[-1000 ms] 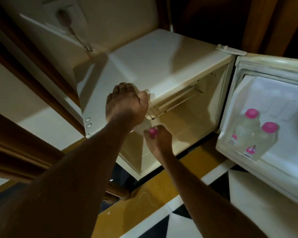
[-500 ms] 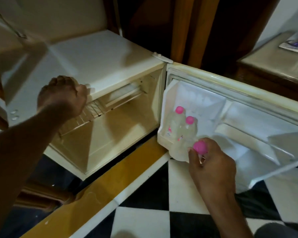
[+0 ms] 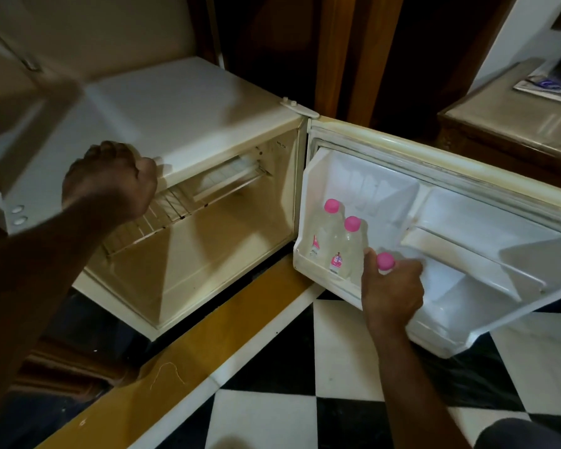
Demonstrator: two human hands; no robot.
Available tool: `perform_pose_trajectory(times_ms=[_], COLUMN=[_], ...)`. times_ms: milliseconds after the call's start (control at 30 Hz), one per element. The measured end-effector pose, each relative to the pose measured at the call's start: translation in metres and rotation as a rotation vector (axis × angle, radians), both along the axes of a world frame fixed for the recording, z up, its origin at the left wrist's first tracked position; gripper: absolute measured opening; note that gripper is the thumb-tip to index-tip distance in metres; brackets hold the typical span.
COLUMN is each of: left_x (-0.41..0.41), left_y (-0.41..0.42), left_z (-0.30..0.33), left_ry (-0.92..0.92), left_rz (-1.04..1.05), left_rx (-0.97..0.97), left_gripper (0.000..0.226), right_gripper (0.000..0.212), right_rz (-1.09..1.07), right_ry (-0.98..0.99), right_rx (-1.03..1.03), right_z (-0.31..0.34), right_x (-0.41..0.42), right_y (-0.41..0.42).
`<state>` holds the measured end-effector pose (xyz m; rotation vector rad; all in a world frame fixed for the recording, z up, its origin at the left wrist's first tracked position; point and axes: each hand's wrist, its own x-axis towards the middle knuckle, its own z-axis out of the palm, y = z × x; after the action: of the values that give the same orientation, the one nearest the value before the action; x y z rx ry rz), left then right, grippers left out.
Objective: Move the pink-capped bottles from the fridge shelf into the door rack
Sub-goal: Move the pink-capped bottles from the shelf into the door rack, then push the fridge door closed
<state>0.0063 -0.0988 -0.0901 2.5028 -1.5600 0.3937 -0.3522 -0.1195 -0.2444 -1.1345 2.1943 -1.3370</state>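
Two clear bottles with pink caps stand side by side in the door rack [image 3: 314,270]: one [image 3: 329,218] further in, one [image 3: 348,241] nearer. My right hand [image 3: 392,290] grips a third pink-capped bottle [image 3: 385,261] by the neck, right beside those two over the rack; its body is hidden behind my fingers. My left hand [image 3: 110,179] is closed over the front top edge of the small white fridge [image 3: 188,105]. The wire shelf [image 3: 162,215] inside shows no bottles.
The fridge door [image 3: 467,228] swings wide to the right over a black-and-white checkered floor [image 3: 337,351]. A yellow floor strip [image 3: 208,345] runs under the fridge front. A wooden side table [image 3: 515,111] with papers stands at the back right.
My right hand carried the third bottle from the fridge opening across to the door rack, then closer in beside the two standing bottles. My left hand stayed on the fridge's top edge.
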Motion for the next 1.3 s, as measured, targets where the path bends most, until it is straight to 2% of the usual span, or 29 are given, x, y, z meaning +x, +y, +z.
perform_pose_trajectory(times_ms=[67, 233, 333, 433, 500, 567, 633, 733, 833, 933, 1000, 1067, 1133, 1200, 1233, 1300], left_x=[-0.002, -0.002, 0.001, 0.001, 0.002, 0.002, 0.004, 0.006, 0.008, 0.011, 0.01, 0.007, 0.006, 0.004, 0.002, -0.001], left_y=[0.0, -0.001, -0.003, -0.004, -0.004, -0.004, -0.005, -0.006, -0.007, -0.008, -0.008, -0.006, -0.003, -0.001, 0.0, 0.001], left_z=[0.0, 0.001, -0.001, -0.002, -0.004, -0.003, -0.005, -0.007, -0.01, -0.011, -0.011, -0.01, -0.008, -0.006, -0.004, 0.0], left_ry=[0.003, -0.007, -0.045, -0.037, -0.026, -0.003, -0.03, -0.051, -0.072, -0.089, -0.081, -0.073, -0.065, -0.008, 0.025, 0.051], left_rz=[-0.007, -0.015, -0.055, -0.06, -0.051, -0.041, -0.067, -0.111, -0.137, -0.114, -0.1, -0.1, -0.08, -0.038, -0.019, -0.005], left_rx=[-0.011, -0.042, -0.04, -0.031, -0.025, -0.039, -0.047, -0.036, -0.007, -0.024, -0.017, -0.003, 0.0, -0.009, -0.016, -0.018], left_gripper=[0.067, 0.068, 0.079, 0.079, 0.074, 0.069, 0.076, 0.085, 0.086, 0.088, 0.088, 0.09, 0.085, 0.071, 0.063, 0.056], right_gripper=[0.058, 0.088, 0.084, 0.072, 0.075, 0.086, 0.093, 0.088, 0.085, 0.094, 0.095, 0.079, 0.054, 0.041, 0.043, 0.051], right_rz=[0.031, 0.319, 0.455, 0.561, 0.518, 0.387, 0.254, 0.168, 0.202, 0.247, 0.231, 0.329, 0.49, 0.507, 0.456, 0.416], right_ry=[-0.088, 0.021, 0.058, 0.124, 0.107, 0.073, 0.001, -0.1, -0.075, 0.039, 0.256, 0.525, 0.618, 0.789, 0.903, 1.026], right_rx=[0.119, 0.225, 0.235, 0.222, 0.204, 0.201, 0.23, 0.23, 0.284, 0.415, 0.382, 0.145, -0.142, -0.261, -0.242, -0.038], right_z=[-0.012, -0.031, -0.048, -0.056, -0.056, -0.056, -0.057, -0.058, -0.055, -0.035, -0.016, 0.011, 0.053, 0.101, 0.124, 0.161], right_x=[-0.009, -0.028, -0.046, -0.057, -0.054, -0.047, -0.035, -0.022, -0.023, -0.022, -0.007, 0.017, 0.033, 0.035, 0.031, 0.017], right_y=[-0.013, -0.041, -0.049, -0.056, -0.056, -0.053, -0.05, -0.048, -0.044, -0.026, -0.003, 0.021, 0.02, -0.015, -0.039, -0.086])
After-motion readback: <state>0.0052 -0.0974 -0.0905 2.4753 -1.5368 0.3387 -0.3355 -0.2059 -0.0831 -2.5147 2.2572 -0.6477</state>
